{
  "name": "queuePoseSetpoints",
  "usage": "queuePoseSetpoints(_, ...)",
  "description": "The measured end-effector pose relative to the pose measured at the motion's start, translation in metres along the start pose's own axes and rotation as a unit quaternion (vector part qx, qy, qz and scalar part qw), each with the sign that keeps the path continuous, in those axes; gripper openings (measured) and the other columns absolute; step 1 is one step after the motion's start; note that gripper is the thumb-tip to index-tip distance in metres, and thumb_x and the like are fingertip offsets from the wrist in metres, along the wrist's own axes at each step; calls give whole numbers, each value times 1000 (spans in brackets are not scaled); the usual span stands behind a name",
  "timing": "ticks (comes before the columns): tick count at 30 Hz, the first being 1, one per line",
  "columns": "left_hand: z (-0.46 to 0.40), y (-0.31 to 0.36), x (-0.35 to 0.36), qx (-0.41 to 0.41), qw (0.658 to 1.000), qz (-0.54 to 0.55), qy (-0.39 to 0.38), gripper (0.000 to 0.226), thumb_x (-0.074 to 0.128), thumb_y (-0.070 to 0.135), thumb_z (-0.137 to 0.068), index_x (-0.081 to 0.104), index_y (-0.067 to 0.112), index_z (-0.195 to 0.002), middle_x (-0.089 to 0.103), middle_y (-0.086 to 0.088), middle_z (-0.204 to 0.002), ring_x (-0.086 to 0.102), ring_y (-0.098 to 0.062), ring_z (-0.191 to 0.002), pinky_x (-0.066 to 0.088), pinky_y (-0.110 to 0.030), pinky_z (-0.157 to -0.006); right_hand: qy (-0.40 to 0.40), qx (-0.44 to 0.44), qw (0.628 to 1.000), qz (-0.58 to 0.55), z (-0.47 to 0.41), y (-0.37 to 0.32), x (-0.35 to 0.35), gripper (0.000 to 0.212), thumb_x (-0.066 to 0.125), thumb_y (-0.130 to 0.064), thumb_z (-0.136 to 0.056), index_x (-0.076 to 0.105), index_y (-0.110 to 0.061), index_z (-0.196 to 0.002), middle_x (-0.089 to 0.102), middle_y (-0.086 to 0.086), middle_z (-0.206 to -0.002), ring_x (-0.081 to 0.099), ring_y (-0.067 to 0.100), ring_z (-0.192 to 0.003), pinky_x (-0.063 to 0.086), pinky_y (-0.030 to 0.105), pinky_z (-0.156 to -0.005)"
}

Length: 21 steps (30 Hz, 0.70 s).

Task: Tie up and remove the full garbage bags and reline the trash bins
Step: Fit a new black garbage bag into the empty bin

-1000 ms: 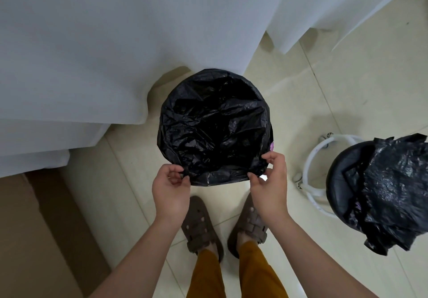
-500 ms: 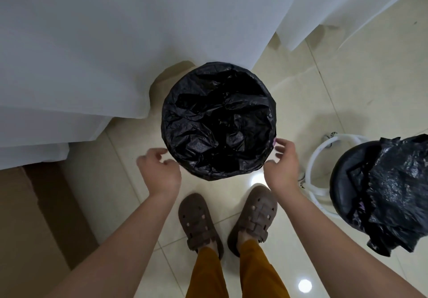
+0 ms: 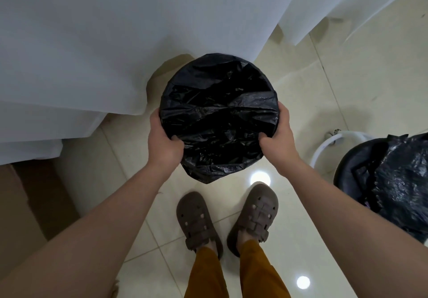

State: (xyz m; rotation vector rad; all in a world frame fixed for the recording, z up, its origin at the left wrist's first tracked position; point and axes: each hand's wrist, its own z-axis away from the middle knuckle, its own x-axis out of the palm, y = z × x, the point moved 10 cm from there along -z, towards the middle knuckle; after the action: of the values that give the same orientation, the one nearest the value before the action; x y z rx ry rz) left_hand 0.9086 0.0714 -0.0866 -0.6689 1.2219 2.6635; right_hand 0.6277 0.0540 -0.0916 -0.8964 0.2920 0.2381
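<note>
A round trash bin lined with a black bag stands in front of me on the tiled floor, next to a white hanging cloth. My left hand grips its left rim, thumb over the edge. My right hand grips the right rim the same way. The liner is folded over the rim and crumpled across the opening. The bin's own walls are hidden by the bag.
A second bin with a loose black bag sits at the right edge, beside a white ring-shaped stand. A white cloth hangs behind and to the left. A brown cardboard box is at the left. My feet in brown clogs stand below.
Both hands moved from the near edge of the liner, released it, then closed on the bin's left and right rim. The bin now looks nearer and larger.
</note>
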Motion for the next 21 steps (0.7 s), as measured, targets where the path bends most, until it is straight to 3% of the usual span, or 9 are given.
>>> queuePoseSetpoints(4,2,12,-3,27,1000,-6,14,73,50,-5,-82,27,22,-146,46,10,-124,48,-5,-115,40,-15,-98,11,2,1000,-10,1,-1,-4,78,53,1,-81,23,-37,-142,60,-13,-99,62,1,-81,54,20,-69)
queuePoseSetpoints(6,5,25,-12,57,997,-27,54,74,58,2,-82,26,23,-147,32,5,-130,41,13,-108,30,5,-91,29,-18,999,-19,3,-12,-8,80,61,-4,-81,23,-37,-143,57,-11,-108,63,4,-94,53,21,-79)
queuePoseSetpoints(8,6,41,-13,106,991,-49,64,68,60,7,-86,32,29,-144,26,1,-126,33,29,-100,23,13,-80,35,-70,997,5,2,-29,-9,81,64,-4,-82,24,-34,-145,50,-4,-126,53,9,-117,45,26,-99)
queuePoseSetpoints(10,4,57,-7,158,982,-91,42,54,59,7,-91,46,28,-138,28,-6,-128,37,22,-107,23,12,-85,27,-128,989,66,0,-44,-3,76,60,1,-85,30,-31,-147,41,2,-132,40,1,-121,32,13,-105)
queuePoseSetpoints(11,3,62,-5,182,976,-116,32,45,57,5,-93,54,24,-133,29,-11,-132,41,7,-114,23,10,-89,19,-137,986,93,-3,-47,1,70,56,4,-87,36,-30,-145,39,4,-129,40,-1,-117,27,3,-102)
queuePoseSetpoints(13,-1,65,-6,208,965,-156,32,30,54,0,-94,67,13,-118,32,-18,-137,41,-7,-112,23,7,-93,17,-127,983,132,-11,-43,3,52,49,8,-89,58,-22,-131,41,8,-127,45,11,-117,22,-6,-93)
queuePoseSetpoints(15,-5,58,-10,208,959,-191,38,25,52,-4,-92,71,2,-108,35,-23,-137,38,-4,-105,22,9,-89,34,-109,980,162,-16,-34,-1,41,44,12,-86,70,-11,-109,45,13,-126,48,23,-116,25,-6,-87)
queuePoseSetpoints(17,-6,47,-12,190,957,-217,36,26,51,-7,-90,70,-1,-106,35,-23,-139,37,-3,-99,23,10,-83,43,-101,978,179,-16,-29,-4,38,41,15,-82,70,-5,-96,47,16,-122,50,28,-111,32,4,-84)
queuePoseSetpoints(21,6,48,-10,201,958,-201,34,30,58,2,-88,68,8,-115,29,-18,-142,39,0,-101,23,10,-85,31,-103,978,177,-9,-31,-2,26,53,4,-83,68,-8,-101,41,14,-129,45,15,-103,28,-6,-81)
